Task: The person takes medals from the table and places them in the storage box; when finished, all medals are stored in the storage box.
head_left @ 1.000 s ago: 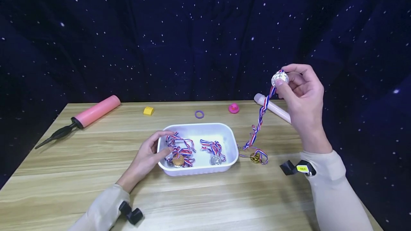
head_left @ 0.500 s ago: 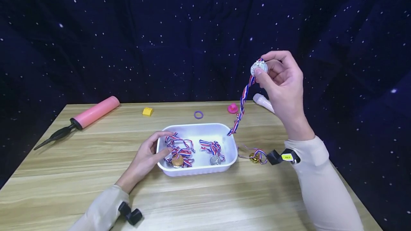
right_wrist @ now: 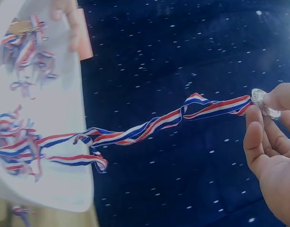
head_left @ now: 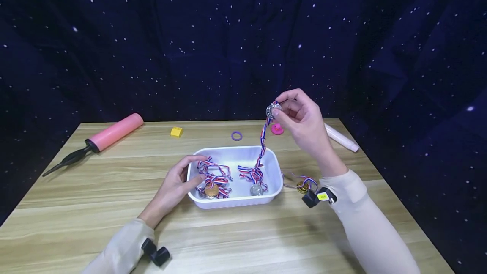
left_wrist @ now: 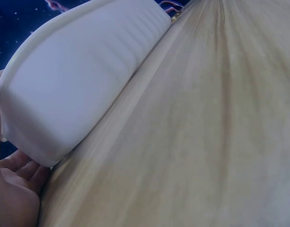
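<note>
My right hand [head_left: 300,121] pinches a silver medal [head_left: 273,110] between thumb and fingers above the right part of the white plastic tray [head_left: 236,201]. From it hangs a twisted red, white and blue ribbon [right_wrist: 154,124], whose lower end reaches down into the tray. My left hand [head_left: 178,183] grips the tray's left end, thumb over the rim; in the left wrist view its fingers curl by the tray's lower corner. Inside the tray, a bronze-coloured medal [head_left: 211,190] lies at left among tangled ribbons, and another silver medal [head_left: 256,190] at right with its ribbon.
A gold medal [head_left: 302,187] with ribbon lies on the table right of the tray, partly behind the right wrist camera. Along the back are a pink hand pump [head_left: 117,132], a yellow block [head_left: 176,132], a purple ring [head_left: 236,135], a pink duck [head_left: 277,129] and a white tube [head_left: 341,137].
My right hand has carried the silver medal leftward from the right side to above the tray, first rising, then lowering. Its ribbon now dips into the tray. The left hand stays put.
</note>
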A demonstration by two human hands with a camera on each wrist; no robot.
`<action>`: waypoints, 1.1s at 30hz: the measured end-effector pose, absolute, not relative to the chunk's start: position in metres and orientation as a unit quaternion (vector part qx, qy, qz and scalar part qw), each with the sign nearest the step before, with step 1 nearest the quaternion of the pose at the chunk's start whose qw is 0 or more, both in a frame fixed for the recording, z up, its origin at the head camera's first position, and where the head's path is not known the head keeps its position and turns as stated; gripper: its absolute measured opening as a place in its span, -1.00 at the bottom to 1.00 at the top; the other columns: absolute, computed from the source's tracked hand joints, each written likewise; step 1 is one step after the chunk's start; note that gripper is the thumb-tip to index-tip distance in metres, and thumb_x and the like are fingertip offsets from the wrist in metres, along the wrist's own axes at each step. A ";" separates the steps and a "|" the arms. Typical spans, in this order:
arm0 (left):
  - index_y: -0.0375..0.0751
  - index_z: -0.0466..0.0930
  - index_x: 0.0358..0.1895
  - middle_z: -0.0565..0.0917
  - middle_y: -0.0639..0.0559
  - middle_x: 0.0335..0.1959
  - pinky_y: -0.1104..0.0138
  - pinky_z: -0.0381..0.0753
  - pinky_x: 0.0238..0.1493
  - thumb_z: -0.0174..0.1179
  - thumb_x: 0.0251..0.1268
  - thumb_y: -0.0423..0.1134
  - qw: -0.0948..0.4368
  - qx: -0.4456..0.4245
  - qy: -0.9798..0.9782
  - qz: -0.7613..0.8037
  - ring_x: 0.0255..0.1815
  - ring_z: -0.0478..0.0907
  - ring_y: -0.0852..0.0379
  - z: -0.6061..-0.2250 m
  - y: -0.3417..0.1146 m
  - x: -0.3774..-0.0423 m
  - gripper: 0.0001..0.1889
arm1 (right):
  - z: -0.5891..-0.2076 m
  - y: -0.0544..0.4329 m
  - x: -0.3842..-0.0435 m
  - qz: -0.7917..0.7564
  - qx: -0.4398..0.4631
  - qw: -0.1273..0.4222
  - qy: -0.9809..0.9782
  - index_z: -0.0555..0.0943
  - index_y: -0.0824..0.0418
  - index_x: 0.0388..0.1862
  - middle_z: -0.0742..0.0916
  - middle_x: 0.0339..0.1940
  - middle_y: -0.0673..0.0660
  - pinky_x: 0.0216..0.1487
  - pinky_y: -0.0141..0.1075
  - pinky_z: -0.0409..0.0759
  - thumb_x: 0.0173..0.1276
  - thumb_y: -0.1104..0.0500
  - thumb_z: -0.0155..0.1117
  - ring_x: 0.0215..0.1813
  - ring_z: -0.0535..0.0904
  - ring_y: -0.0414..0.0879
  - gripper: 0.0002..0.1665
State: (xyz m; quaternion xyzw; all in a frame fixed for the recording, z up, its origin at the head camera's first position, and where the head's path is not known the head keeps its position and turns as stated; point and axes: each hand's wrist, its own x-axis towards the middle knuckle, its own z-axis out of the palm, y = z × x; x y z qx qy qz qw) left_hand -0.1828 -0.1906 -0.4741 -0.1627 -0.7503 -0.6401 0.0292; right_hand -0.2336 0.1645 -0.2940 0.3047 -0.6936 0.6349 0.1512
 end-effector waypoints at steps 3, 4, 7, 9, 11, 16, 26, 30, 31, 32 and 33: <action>-0.14 0.60 0.47 0.51 -0.10 0.59 0.44 0.39 0.61 0.38 0.47 -0.47 0.027 -0.164 -0.748 -0.642 0.63 0.41 -0.15 -0.474 -0.190 -0.183 -0.46 | -0.307 0.164 -0.233 0.634 0.297 0.127 -0.702 0.56 0.48 0.16 0.81 -0.27 0.11 -0.22 -0.36 0.81 0.51 0.53 0.37 -0.29 0.75 -0.10 -0.69; -0.13 0.60 0.47 0.51 -0.10 0.58 0.43 0.40 0.61 0.39 0.47 -0.47 0.027 -0.165 -0.748 -0.643 0.62 0.42 -0.15 -0.475 -0.190 -0.183 -0.46 | -0.312 0.164 -0.233 0.633 0.296 0.121 -0.705 0.56 0.48 0.16 0.80 -0.27 0.11 -0.24 -0.37 0.80 0.51 0.53 0.37 -0.29 0.75 -0.11 -0.69; -0.15 0.59 0.47 0.51 -0.10 0.58 0.42 0.43 0.60 0.38 0.47 -0.47 0.026 -0.166 -0.745 -0.645 0.61 0.43 -0.18 -0.475 -0.190 -0.184 -0.45 | -0.325 0.165 -0.232 0.626 0.289 0.108 -0.716 0.57 0.45 0.15 0.81 -0.27 0.10 -0.25 -0.41 0.74 0.51 0.50 0.39 -0.27 0.73 -0.13 -0.70; -0.19 0.58 0.48 0.51 -0.11 0.58 0.42 0.43 0.59 0.38 0.47 -0.47 0.028 -0.166 -0.746 -0.644 0.60 0.43 -0.19 -0.475 -0.190 -0.183 -0.45 | -0.334 0.166 -0.231 0.621 0.284 0.100 -0.724 0.58 0.43 0.13 0.81 -0.27 0.12 -0.26 -0.42 0.68 0.50 0.49 0.41 -0.26 0.71 -0.12 -0.70; -0.21 0.57 0.48 0.51 -0.12 0.58 0.44 0.42 0.59 0.38 0.47 -0.47 0.029 -0.166 -0.748 -0.642 0.61 0.42 -0.18 -0.475 -0.191 -0.183 -0.45 | -0.342 0.166 -0.230 0.613 0.278 0.092 -0.734 0.60 0.41 0.12 0.81 -0.27 0.14 -0.26 -0.42 0.64 0.50 0.47 0.43 -0.25 0.68 -0.13 -0.71; -0.22 0.58 0.48 0.52 -0.09 0.58 0.48 0.36 0.61 0.38 0.46 -0.46 0.033 -0.166 -0.752 -0.637 0.63 0.39 -0.11 -0.476 -0.191 -0.184 -0.45 | -0.361 0.166 -0.227 0.592 0.265 0.055 -0.759 0.61 0.40 0.07 0.83 -0.24 0.23 -0.26 -0.42 0.60 0.49 0.46 0.46 -0.25 0.68 -0.15 -0.73; -0.20 0.58 0.48 0.51 -0.11 0.59 0.50 0.39 0.58 0.38 0.46 -0.47 0.026 -0.160 -0.747 -0.645 0.63 0.40 -0.16 -0.476 -0.190 -0.183 -0.45 | -0.388 0.165 -0.225 0.539 0.254 -0.042 -0.802 0.66 0.34 0.07 0.86 -0.24 0.22 -0.17 -0.40 0.74 0.48 0.45 0.48 -0.18 0.79 0.08 -0.74; -0.18 0.58 0.48 0.50 -0.09 0.60 0.52 0.36 0.59 0.38 0.47 -0.47 0.025 -0.157 -0.748 -0.645 0.65 0.38 -0.11 -0.475 -0.190 -0.182 -0.45 | -0.394 0.163 -0.224 0.513 0.261 -0.055 -0.816 0.69 0.29 0.05 0.88 -0.21 0.15 -0.10 -0.35 0.81 0.47 0.44 0.49 -0.15 0.84 -0.01 -0.75; -0.18 0.58 0.48 0.50 -0.08 0.61 0.53 0.35 0.59 0.38 0.47 -0.47 0.025 -0.156 -0.748 -0.644 0.66 0.36 -0.10 -0.475 -0.190 -0.182 -0.45 | -0.395 0.163 -0.224 0.506 0.263 -0.056 -0.820 0.70 0.28 0.04 0.88 -0.22 0.13 -0.10 -0.34 0.82 0.46 0.43 0.51 -0.16 0.84 -0.04 -0.75; -0.18 0.58 0.47 0.50 -0.08 0.60 0.53 0.34 0.59 0.38 0.47 -0.47 0.026 -0.156 -0.749 -0.644 0.66 0.36 -0.09 -0.475 -0.190 -0.182 -0.45 | -0.395 0.162 -0.223 0.498 0.265 -0.057 -0.824 0.71 0.26 0.04 0.89 -0.23 0.11 -0.11 -0.33 0.82 0.45 0.42 0.52 -0.17 0.85 -0.04 -0.75; -0.18 0.59 0.47 0.50 -0.08 0.60 0.53 0.34 0.60 0.38 0.47 -0.47 0.026 -0.157 -0.749 -0.643 0.66 0.36 -0.09 -0.475 -0.190 -0.183 -0.45 | -0.396 0.162 -0.223 0.491 0.269 -0.058 -0.827 0.72 0.26 0.03 0.89 -0.23 0.10 -0.12 -0.32 0.83 0.45 0.41 0.53 -0.18 0.85 -0.03 -0.75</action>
